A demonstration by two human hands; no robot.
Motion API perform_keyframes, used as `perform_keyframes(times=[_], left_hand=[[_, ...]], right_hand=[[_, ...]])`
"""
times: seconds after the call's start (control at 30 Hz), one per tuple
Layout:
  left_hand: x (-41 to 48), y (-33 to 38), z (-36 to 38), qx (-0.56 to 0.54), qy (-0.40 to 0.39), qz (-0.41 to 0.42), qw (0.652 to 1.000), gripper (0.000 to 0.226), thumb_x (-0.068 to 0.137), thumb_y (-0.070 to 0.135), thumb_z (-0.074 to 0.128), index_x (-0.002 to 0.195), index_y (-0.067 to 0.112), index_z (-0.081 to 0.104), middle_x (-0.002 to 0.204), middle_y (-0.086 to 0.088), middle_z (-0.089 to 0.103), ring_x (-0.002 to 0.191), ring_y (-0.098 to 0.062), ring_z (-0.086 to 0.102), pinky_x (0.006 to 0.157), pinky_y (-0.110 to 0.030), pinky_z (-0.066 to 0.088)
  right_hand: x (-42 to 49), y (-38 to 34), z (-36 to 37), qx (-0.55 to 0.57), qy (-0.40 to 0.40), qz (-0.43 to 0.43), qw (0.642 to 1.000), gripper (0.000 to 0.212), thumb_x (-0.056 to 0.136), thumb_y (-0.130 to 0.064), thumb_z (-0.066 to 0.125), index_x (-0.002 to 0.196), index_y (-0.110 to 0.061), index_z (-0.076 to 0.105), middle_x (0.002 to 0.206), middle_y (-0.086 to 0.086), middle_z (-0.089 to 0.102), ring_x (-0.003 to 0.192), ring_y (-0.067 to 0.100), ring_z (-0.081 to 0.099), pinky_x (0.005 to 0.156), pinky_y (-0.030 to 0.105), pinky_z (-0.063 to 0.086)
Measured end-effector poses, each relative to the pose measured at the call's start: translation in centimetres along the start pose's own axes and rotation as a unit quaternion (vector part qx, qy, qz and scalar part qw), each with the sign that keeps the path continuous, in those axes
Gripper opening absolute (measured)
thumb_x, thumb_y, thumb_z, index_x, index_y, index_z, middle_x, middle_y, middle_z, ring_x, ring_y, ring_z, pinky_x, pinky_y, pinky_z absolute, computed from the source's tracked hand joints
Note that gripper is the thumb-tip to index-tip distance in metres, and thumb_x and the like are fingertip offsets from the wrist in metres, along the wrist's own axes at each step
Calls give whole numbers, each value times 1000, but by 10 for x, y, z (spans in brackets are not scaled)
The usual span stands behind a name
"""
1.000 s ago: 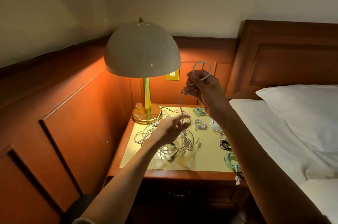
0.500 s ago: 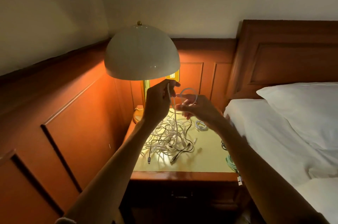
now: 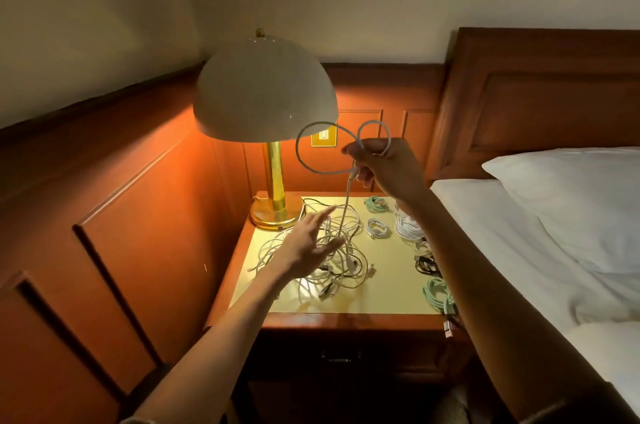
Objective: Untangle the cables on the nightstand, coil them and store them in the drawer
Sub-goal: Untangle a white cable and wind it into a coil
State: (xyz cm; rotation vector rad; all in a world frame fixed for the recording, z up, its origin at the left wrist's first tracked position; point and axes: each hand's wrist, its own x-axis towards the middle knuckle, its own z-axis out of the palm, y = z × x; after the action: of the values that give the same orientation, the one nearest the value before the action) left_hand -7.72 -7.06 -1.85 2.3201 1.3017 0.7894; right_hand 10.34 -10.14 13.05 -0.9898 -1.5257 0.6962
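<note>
A tangle of white and dark cables [image 3: 332, 259] lies on the nightstand [image 3: 391, 285]. My right hand [image 3: 384, 165] is raised above it, shut on a white cable [image 3: 304, 153] that makes two loops at the hand and hangs down into the tangle. My left hand [image 3: 311, 243] hovers low over the tangle, fingers spread, holding nothing. Coiled cables sit along the right side: a green coil [image 3: 375, 204], a small white coil [image 3: 378, 227], a larger white coil [image 3: 408, 227], a black coil [image 3: 427, 264] and another green coil [image 3: 438, 295]. The drawer [image 3: 341, 356] below is closed.
A brass lamp [image 3: 265, 104] with a pale dome shade stands at the nightstand's back left. Wood panelling runs along the left and behind, with a wall switch [image 3: 323, 137]. The bed with a white pillow [image 3: 571, 195] lies right against the nightstand.
My left hand let go of the cable and dropped from near the lamp shade to the tangle. My right hand rose and moved right, now with a second, wider loop in the cable.
</note>
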Motion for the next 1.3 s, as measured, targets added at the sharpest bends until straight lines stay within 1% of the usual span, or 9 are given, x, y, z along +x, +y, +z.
perform_keyframes(times=[0.07,0.23,0.4,0.53,0.67,0.8,1.0,1.13,1.3], left_hand=[[-3,-17,19,109,-60,-19,992,45,98,54,48,141,41,48,148,6,44,127,-17,51,102,-43,47],[-7,-35,18,122,17,-68,990,33,99,50,50,126,38,65,141,13,54,124,-15,54,100,-40,44],[-3,-20,-10,198,-171,-57,963,64,84,72,57,141,48,44,160,11,30,147,-19,25,119,-54,15],[1,7,-18,75,-86,-51,992,90,63,90,57,139,46,35,151,3,42,133,-20,41,113,-51,31],[7,32,-19,-45,-57,26,997,33,102,51,42,112,33,68,122,4,68,109,-11,62,96,-41,51],[12,51,-31,-221,-37,8,975,18,107,19,42,113,19,59,105,-2,72,84,-4,69,73,-30,56],[11,81,-9,-157,-51,46,985,101,81,41,79,155,30,10,161,-1,22,136,-17,37,105,-31,36],[37,87,10,-148,-81,-7,986,35,104,37,47,128,13,57,122,-9,67,106,-24,67,76,-23,52],[65,91,-16,-372,8,-80,925,41,109,34,34,78,15,53,55,6,56,51,-14,62,57,-34,55]], right_hand=[[0,-3,-1,10,1,-6,1000,13,96,-8,63,97,-3,75,68,19,60,44,10,55,43,22,45],[0,-21,-9,91,57,-32,994,18,96,-8,63,100,6,72,62,12,56,47,15,51,44,25,41],[4,-30,-10,154,65,-43,985,16,97,-10,61,103,-1,73,62,5,57,50,18,52,47,27,41],[2,-38,-5,165,36,-40,985,16,98,-9,60,104,0,72,63,7,57,50,17,52,47,27,42],[4,-43,-6,162,36,-37,985,18,98,-9,59,106,3,70,63,6,56,50,16,52,47,26,42],[5,-46,-21,156,46,-30,986,21,98,-8,59,109,8,68,63,5,57,50,15,53,47,25,43],[8,-62,-22,229,50,-18,972,14,99,-7,56,103,1,67,61,0,58,49,12,55,47,23,44],[10,-77,-26,218,34,-33,975,16,101,-6,52,105,2,65,63,1,59,51,13,56,48,23,45],[1,-76,-43,148,74,-1,986,15,99,-5,55,100,-2,69,60,0,59,46,13,53,44,23,42]])
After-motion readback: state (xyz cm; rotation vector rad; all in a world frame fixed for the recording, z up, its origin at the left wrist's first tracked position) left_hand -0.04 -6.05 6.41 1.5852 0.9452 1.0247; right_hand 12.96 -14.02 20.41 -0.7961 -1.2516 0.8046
